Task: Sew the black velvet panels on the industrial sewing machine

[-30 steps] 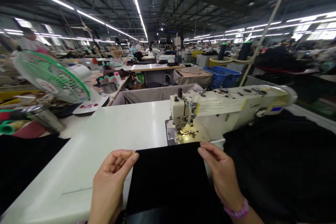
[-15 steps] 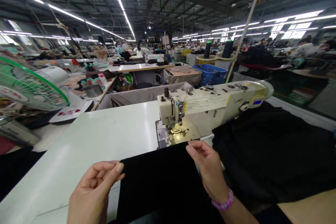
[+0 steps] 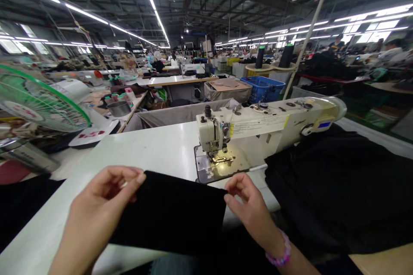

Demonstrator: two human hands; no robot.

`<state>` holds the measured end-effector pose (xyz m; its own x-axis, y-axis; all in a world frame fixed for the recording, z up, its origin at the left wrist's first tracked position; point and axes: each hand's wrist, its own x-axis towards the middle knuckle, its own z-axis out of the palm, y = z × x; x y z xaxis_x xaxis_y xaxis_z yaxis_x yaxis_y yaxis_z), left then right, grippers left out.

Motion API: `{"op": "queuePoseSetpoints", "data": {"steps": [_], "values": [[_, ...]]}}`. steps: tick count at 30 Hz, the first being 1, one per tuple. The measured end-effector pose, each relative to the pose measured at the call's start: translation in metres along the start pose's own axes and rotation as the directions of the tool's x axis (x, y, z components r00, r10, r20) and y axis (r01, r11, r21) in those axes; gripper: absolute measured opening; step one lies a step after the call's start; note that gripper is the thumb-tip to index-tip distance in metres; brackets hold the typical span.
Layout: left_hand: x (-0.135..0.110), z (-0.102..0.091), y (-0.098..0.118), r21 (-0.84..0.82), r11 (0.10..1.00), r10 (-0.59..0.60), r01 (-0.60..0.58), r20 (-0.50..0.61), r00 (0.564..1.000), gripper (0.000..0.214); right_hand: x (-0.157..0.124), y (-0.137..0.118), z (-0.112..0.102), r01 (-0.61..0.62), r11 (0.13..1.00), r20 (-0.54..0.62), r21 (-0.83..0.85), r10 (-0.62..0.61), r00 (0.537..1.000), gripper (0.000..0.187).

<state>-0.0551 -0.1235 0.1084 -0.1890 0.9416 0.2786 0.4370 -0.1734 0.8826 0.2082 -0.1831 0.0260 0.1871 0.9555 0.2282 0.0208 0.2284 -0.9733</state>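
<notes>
A black piece of fabric (image 3: 174, 210) is stretched between my two hands, in front of the sewing machine (image 3: 251, 124). My left hand (image 3: 111, 200) pinches its upper left corner between thumb and fingers. At the upper right corner, my right hand (image 3: 247, 202) grips the cloth the same way, a beaded bracelet on its wrist. The fabric's top edge slopes down toward the right. Just beyond my right hand is the machine's lit needle plate (image 3: 222, 160), with no cloth under the presser foot.
The white tabletop (image 3: 158, 146) extends left of the machine. A heap of black fabric (image 3: 342, 189) lies to the right. At the left stands a green-rimmed fan (image 3: 41, 103). Behind are a blue basket (image 3: 263, 89) and black thread cones (image 3: 286, 56); a thin pole (image 3: 305, 38) rises at the right.
My left hand has lifted its corner of the fabric, while my right hand has come slightly lower. The top edge now tilts the other way. The view has shifted slightly.
</notes>
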Motion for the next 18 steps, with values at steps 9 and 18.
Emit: {"op": "queuePoseSetpoints", "data": {"steps": [9,18], "values": [[0.075,0.126,-0.023,0.213,0.887,0.176,-0.409,0.663,0.727,0.009,-0.052,0.051,0.004,0.158,0.952,0.228,-0.263,-0.098,0.969,0.013],[0.068,0.168,-0.067,0.205,0.923,0.123,-0.327,0.647,0.753,0.016,-0.045,0.065,-0.026,0.657,0.566,0.489,-0.499,-0.441,0.752,0.023]]}}
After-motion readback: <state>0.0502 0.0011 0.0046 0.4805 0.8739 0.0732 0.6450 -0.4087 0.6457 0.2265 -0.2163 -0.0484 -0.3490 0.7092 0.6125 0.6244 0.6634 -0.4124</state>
